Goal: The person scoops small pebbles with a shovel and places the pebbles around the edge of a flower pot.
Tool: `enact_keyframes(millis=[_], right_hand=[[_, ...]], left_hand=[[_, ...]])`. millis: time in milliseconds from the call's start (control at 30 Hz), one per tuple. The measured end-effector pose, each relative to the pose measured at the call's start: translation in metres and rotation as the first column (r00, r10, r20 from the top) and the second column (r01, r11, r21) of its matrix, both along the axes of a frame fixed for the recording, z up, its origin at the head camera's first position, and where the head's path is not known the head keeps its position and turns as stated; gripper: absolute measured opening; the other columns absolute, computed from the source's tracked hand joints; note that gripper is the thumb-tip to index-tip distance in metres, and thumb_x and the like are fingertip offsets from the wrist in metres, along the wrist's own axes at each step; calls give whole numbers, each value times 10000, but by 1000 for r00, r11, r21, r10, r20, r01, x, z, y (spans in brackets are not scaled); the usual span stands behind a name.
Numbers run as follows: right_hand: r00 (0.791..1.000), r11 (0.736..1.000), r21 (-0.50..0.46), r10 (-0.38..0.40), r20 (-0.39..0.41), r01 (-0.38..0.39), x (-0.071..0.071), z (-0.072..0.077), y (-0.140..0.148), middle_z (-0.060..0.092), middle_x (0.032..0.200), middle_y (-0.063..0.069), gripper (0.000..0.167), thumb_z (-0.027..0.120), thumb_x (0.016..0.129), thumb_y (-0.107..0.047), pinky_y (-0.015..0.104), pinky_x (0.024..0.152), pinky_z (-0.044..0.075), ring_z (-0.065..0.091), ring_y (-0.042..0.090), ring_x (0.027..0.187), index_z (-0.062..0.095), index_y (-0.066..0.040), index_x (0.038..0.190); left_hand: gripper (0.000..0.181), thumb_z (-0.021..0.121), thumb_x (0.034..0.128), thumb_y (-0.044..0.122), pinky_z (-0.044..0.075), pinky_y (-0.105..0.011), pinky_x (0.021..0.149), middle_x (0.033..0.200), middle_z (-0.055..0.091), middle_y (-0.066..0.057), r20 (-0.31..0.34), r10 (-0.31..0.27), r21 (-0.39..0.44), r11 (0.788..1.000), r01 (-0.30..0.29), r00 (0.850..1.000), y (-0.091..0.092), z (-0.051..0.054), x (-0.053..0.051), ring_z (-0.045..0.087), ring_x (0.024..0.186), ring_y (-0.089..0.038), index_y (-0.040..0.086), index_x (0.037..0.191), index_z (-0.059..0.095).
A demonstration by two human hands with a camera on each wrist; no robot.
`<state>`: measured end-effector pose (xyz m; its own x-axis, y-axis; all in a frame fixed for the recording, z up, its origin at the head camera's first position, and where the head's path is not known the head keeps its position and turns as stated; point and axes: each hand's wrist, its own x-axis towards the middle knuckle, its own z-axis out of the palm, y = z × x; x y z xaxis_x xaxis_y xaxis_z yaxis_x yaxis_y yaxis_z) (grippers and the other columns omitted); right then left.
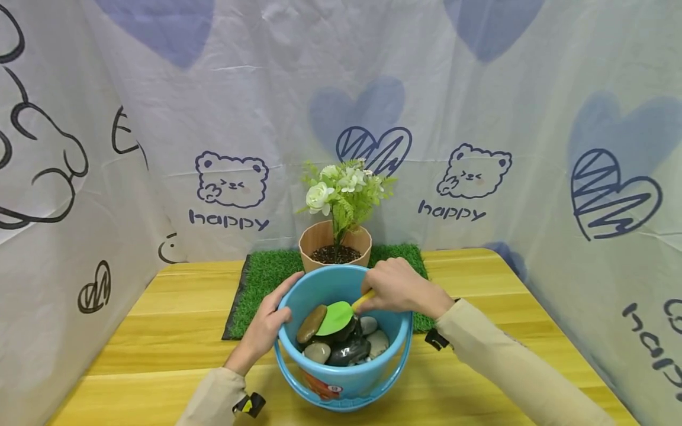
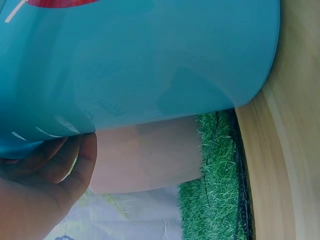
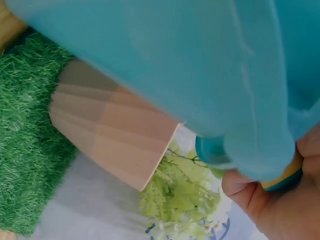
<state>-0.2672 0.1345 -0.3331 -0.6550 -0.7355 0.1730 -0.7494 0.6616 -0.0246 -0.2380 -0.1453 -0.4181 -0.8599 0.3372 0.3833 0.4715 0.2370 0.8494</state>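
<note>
A light blue bucket (image 1: 367,383) stands on the table, its handle hanging down at the front. Inside it lie several smooth stones, among them a brown one (image 1: 311,324) and a glossy black one (image 1: 348,351). My left hand (image 1: 261,328) grips the bucket's left rim, the thumb over the edge and the other fingers against the outside wall (image 2: 150,60). In my right hand (image 1: 401,287) is the yellow handle of a small shovel, whose green blade (image 1: 335,318) rests among the stones. The right wrist view shows part of that yellow handle (image 3: 284,177) in the fingers, behind the rim.
Behind the bucket, a pinkish pot (image 1: 309,242) holds dark soil and a plant with white flowers (image 1: 341,189). It stands on a green artificial grass mat (image 1: 266,275). A printed cloth (image 1: 341,71) hangs around the wooden table (image 1: 160,319).
</note>
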Motion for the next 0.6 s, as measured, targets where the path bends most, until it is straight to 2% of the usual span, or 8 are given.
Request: enact_keyframes(millis=[133, 233, 333, 400, 467, 600], right_hand=[[1000, 999, -47, 13, -16, -13, 2, -2, 5, 181, 503, -137, 494, 728, 800, -526, 218, 468, 132, 177, 30, 475, 437, -257, 506], [1000, 997, -77, 2, -22, -4, 5, -4, 8, 216, 502, -151, 479, 716, 807, -533, 208, 471, 160, 216, 20, 479, 435, -276, 518], [999, 994, -104, -31, -42, 26, 7, -6, 11, 363, 519, -176, 365, 727, 799, -528, 208, 500, 237, 313, 31, 544, 587, -290, 560], [995, 990, -125, -69, -68, 60, 9, -7, 14, 475, 579, -189, 265, 740, 782, -530, 219, 540, 286, 366, 44, 607, 706, -301, 654], [991, 984, -151, -106, -84, 93, 9, -7, 18, 553, 645, -194, 236, 748, 769, -535, 223, 573, 316, 389, 47, 653, 777, -300, 765], [988, 975, -190, -135, -77, 119, 10, -9, 22, 524, 703, -174, 290, 743, 770, -542, 212, 593, 333, 392, 38, 655, 808, -271, 849]], left_hand=[[751, 403, 795, 35, 475, -440, 943, 1467, 470, -194, -13, 1, -5, 1000, -1, 1000, -1, 0, -1, 541, 1248, -380, 156, 1534, 340], [738, 402, 800, 29, 478, -362, 914, 1453, 483, -205, -31, 2, -8, 1000, -2, 1000, -1, 0, -2, 546, 1239, -377, 129, 1529, 347], [740, 405, 794, 29, 466, -325, 890, 1445, 495, -199, -44, 10, -6, 1000, -10, 999, -1, 1, -1, 550, 1225, -365, 123, 1526, 354], [747, 403, 788, 31, 463, -314, 870, 1441, 503, -185, -48, 16, -7, 1000, -16, 999, 0, 1, -1, 560, 1194, -348, 133, 1526, 354], [755, 404, 781, 32, 457, -308, 838, 1438, 510, -173, -46, 22, -6, 1000, -22, 999, 1, 1, -1, 565, 1147, -325, 143, 1526, 356], [758, 400, 772, 26, 456, -310, 788, 1422, 521, -180, -41, 29, 0, 1000, -29, 999, 2, 0, -1, 558, 1066, -311, 126, 1523, 361]])
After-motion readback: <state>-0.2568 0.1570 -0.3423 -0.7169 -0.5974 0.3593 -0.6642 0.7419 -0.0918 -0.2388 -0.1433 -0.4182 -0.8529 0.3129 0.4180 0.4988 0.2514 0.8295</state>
